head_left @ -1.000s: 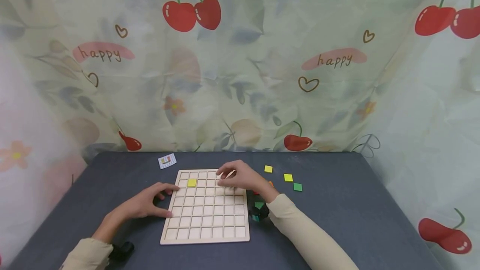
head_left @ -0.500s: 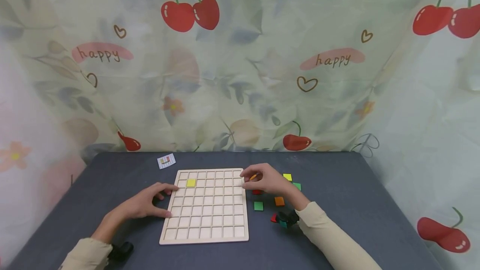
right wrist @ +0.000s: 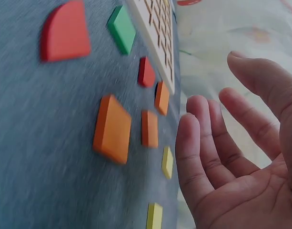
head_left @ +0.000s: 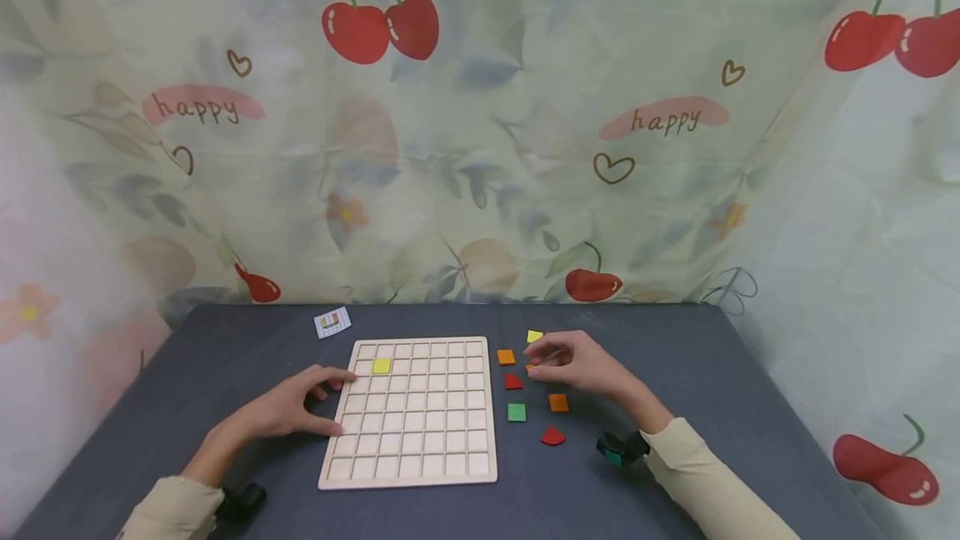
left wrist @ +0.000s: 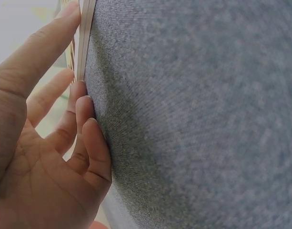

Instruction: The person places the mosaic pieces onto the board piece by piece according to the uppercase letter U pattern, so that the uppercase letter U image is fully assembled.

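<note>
A pale wooden grid board [head_left: 412,421] lies on the dark table with one yellow square tile [head_left: 382,366] in an upper-left cell. My left hand [head_left: 296,404] rests at the board's left edge, thumb and index fingertip touching the rim; the left wrist view shows its other fingers loosely bent beside that rim. To the right of the board, my right hand [head_left: 577,363] hovers over scattered tiles. Its fingers are relaxed and hold nothing in the right wrist view. Partly under its fingertips in the head view lies an orange tile [right wrist: 149,129].
Near the hand lie another orange tile [head_left: 506,357], a red piece [head_left: 513,382], a green square [head_left: 517,412], an orange square [head_left: 558,402], a red quarter-round [head_left: 552,436] and a yellow tile [head_left: 534,337]. A small printed card [head_left: 332,322] lies at the back left. A patterned curtain [head_left: 480,148] hangs behind.
My right hand has moved right, from above the board's upper right part to over the loose tiles, uncovering several of them. The left hand stays at the board's edge.
</note>
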{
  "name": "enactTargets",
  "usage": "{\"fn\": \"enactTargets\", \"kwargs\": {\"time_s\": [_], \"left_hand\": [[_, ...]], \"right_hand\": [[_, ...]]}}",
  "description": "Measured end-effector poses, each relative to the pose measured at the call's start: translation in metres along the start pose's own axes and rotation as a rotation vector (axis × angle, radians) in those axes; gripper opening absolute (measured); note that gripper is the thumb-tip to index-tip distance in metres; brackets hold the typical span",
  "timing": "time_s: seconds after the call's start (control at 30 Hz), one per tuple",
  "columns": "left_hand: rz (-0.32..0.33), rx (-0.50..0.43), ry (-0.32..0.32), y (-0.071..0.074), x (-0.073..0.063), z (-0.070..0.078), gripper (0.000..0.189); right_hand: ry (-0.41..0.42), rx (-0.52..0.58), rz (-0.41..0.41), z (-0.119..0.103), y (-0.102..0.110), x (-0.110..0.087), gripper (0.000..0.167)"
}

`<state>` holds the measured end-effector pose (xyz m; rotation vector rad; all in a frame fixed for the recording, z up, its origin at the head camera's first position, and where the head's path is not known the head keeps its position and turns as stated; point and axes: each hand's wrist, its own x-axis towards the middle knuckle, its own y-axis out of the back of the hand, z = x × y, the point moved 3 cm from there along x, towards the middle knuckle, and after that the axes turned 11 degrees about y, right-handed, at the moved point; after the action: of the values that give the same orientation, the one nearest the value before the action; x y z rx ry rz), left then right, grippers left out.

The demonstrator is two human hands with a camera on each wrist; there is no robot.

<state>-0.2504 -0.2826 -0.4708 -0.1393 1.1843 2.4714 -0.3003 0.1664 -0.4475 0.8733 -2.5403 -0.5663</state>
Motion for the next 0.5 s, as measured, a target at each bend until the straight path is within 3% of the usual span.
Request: {"fn": "enactTargets", "kwargs": {"time_s": [0.5], "left_hand": [[0.003,0.007,-0.038,0.001,-0.001,0.001,0.073]], "right_hand": [[-0.003,-0.071,0.030,0.014,0.033,-0.028,0.035]]}}
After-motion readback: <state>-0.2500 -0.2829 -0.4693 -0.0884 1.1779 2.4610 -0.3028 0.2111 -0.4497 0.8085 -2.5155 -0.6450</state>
